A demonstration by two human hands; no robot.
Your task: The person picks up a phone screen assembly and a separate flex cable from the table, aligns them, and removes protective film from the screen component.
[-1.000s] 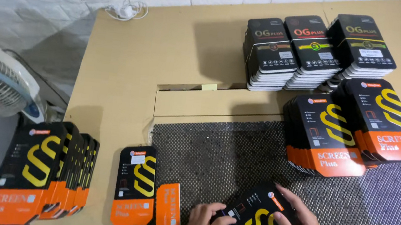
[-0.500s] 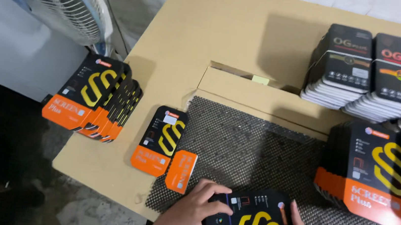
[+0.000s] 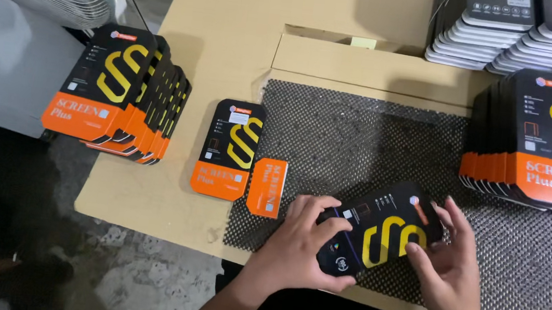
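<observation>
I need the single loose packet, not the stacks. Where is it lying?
In the head view, the lone black-and-orange packet lies flat left of the black mesh mat, beside a small orange tab, just beyond the left hand.

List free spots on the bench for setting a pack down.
Free: mesh mat between the single flat pack and the right-hand pack stack; bare tabletop above the cardboard strip. Crowded: left edge stack, white-tray stacks, and the near edge where both hands hold a pack.
</observation>
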